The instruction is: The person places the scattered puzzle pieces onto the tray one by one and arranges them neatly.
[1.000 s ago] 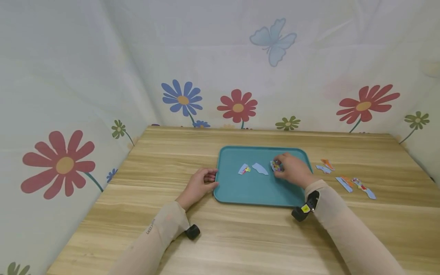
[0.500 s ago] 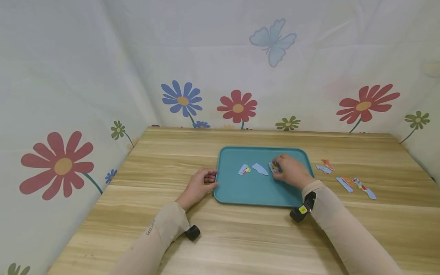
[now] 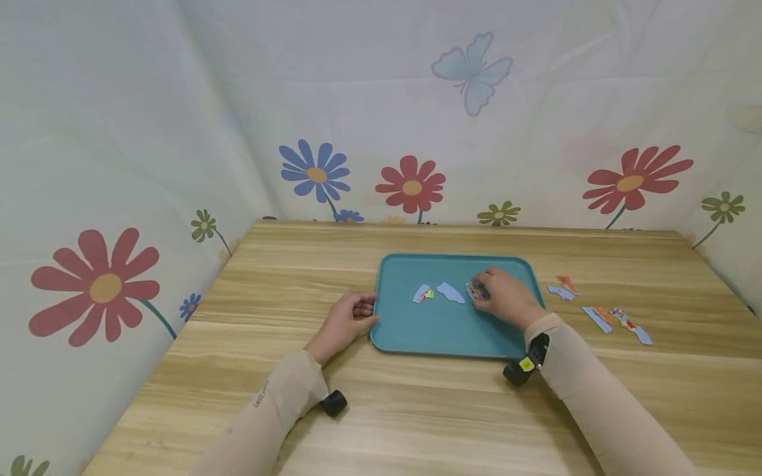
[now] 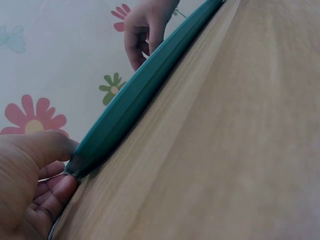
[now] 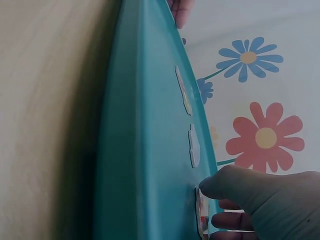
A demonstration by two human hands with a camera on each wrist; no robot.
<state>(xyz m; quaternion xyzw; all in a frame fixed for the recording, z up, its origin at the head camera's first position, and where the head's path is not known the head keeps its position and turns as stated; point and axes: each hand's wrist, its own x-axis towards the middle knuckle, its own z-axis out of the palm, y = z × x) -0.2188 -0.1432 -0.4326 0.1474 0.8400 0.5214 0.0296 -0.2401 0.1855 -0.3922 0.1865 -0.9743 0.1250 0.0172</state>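
A teal tray [image 3: 417, 334] lies on the wooden table. My left hand [image 3: 342, 322] pinches its left rim, with thumb and fingers on either side of the edge in the left wrist view. Over the tray's right half, my right hand [image 3: 508, 295] holds a colourful puzzle piece [image 3: 472, 291] by its edges, low at the tray floor; the fingers cover part of it. To the left of that piece lie a plain light-blue puzzle piece [image 3: 450, 293] and a light-blue one with a red and yellow print [image 3: 422, 293], spaced apart.
Right of the tray, several more puzzle pieces lie on the table, among them an orange one [image 3: 568, 285], a light-blue strip with orange [image 3: 597, 318] and a long patterned one [image 3: 631, 326]. A flower-printed curtain [image 3: 369, 99] hangs behind the table.
The right hand has shifted the colourful piece slightly left, closer to the plain light-blue piece, and then stayed nearly still. The left hand and tray have not moved.
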